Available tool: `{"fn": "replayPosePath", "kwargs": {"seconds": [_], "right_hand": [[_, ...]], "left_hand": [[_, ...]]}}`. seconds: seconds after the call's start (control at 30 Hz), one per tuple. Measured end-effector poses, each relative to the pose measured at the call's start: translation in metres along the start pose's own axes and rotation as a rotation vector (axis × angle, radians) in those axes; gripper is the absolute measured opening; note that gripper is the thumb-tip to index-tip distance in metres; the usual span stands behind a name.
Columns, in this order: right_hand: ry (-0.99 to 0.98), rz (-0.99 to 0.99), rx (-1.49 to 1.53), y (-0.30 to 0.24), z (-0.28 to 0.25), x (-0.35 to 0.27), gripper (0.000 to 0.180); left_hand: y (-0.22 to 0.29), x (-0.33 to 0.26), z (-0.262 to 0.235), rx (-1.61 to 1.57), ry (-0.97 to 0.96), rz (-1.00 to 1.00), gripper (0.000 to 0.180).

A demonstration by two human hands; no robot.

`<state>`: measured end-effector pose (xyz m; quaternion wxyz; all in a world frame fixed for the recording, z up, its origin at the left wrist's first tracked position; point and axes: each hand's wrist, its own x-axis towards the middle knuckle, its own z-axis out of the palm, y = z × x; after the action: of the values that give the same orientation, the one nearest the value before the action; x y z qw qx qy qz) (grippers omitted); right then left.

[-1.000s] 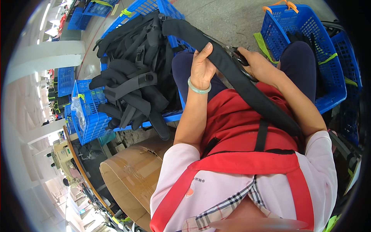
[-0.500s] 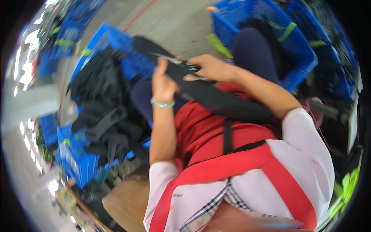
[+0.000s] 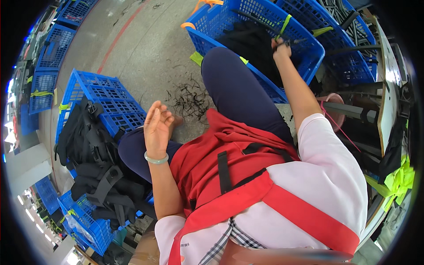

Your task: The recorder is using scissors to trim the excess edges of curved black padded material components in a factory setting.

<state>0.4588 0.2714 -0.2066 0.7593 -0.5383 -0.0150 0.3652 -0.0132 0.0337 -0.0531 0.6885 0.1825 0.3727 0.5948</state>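
Note:
My left hand [image 3: 158, 122] is raised above my left thigh, palm up and fingers loosely apart, with nothing in it. A pale bracelet [image 3: 156, 158] circles that wrist. My right hand [image 3: 282, 49] reaches over the far right blue crate [image 3: 260, 81], closed on a small dark tool that looks like scissors [image 3: 288, 43], partly hidden by the fingers. Black padded straps [image 3: 249, 39] are heaped in this crate, and a long black strap [image 3: 255, 18] runs across it close to my right hand. Whether that hand also touches the strap I cannot tell.
A tilted blue crate [image 3: 117, 99] at left overflows with black straps and buckled pieces [image 3: 104, 176]. Black thread scraps [image 3: 191, 99] litter the floor between my knees. More crates [image 3: 349, 55] stand at right, beside a pink basket [image 3: 334, 110]. Stacked crates [image 3: 54, 46] stand far left.
The black padded strap has left my lap and my left hand. My right hand has moved from my lap out to the far right crate; my left hand has come away open. The view has shifted.

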Motion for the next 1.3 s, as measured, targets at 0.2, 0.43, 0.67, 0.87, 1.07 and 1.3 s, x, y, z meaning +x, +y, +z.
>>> {"fn": "replayPosePath", "kwargs": {"seconds": [0.2, 0.43, 0.67, 0.87, 1.07, 1.3], "right_hand": [[-0.073, -0.032, -0.615, 0.072, -0.085, -0.006, 0.007], [-0.845, 0.368, -0.440, 0.007, 0.000, -0.043, 0.028], [-1.202, -0.249, -0.849, -0.040, 0.100, -0.184, 0.024], [-1.138, -0.784, -1.272, -0.047, 0.111, -0.214, 0.033], [-1.231, -0.791, -1.234, -0.033, 0.115, -0.229, 0.034], [-1.405, -0.348, -1.232, -0.066, 0.099, -0.339, 0.022]], "left_hand": [[0.000, -0.003, -0.008, 0.207, 0.125, -0.005, 0.027], [0.032, -0.031, -0.008, 0.454, 0.294, 0.424, 0.020], [0.081, -0.143, -0.102, 0.862, 0.936, 0.979, 0.035], [0.088, -0.191, -0.203, -0.214, 0.969, 0.702, 0.033], [0.111, -0.177, -0.248, -0.310, 0.885, 0.666, 0.021], [0.111, -0.153, -0.052, -0.298, 0.124, 0.752, 0.018]]}}
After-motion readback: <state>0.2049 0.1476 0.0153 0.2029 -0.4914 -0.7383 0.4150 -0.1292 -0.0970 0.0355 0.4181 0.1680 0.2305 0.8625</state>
